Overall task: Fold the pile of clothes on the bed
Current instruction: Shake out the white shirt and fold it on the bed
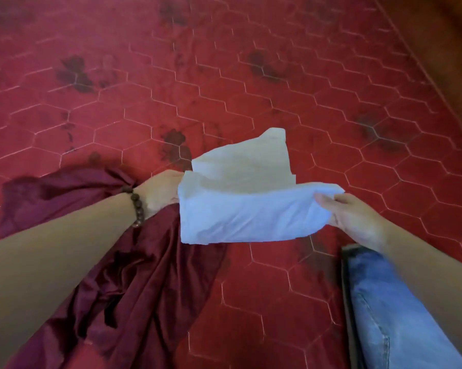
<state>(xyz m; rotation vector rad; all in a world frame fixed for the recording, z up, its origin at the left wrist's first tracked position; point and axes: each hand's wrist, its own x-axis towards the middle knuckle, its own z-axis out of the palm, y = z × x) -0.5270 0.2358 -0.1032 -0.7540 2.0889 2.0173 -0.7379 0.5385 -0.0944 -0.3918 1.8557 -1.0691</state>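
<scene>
The person leans over the bed, holding a white garment (pixel 240 201) up between both hands, just clear of the red bedspread (pixel 251 75). The left hand (pixel 160 193) grips one end, its fingers hidden behind the cloth so I cannot tell exactly how they close, though the fabric clearly bunches there. The right hand (pixel 352 217) pinches the opposite end, thumb on top and fingers curled beneath. The piece looks already doubled, with a flap standing up at the back and the near layer sagging toward the person.

To finish this fold well, I would judge that the two ends want to be pulled gently apart so the slack goes out, the edges matched, then the whole lowered flat onto bare bedspread and smoothed from the crease outward. The upright flap could slip out of line if it is dropped in a hurry.

The white cloth seems thin and soft, creasing finely. Beneath the left forearm sprawls a maroon garment (pixel 134 275), slightly glossy and deeply rumpled, seemingly not yet folded. By the right arm lie blue jeans (pixel 384 310), stiffer denim with a visible seam. The bedspread carries a pale hexagon pattern with dark floral blotches. A brown beaded bracelet (pixel 138 206) circles the left wrist.
</scene>
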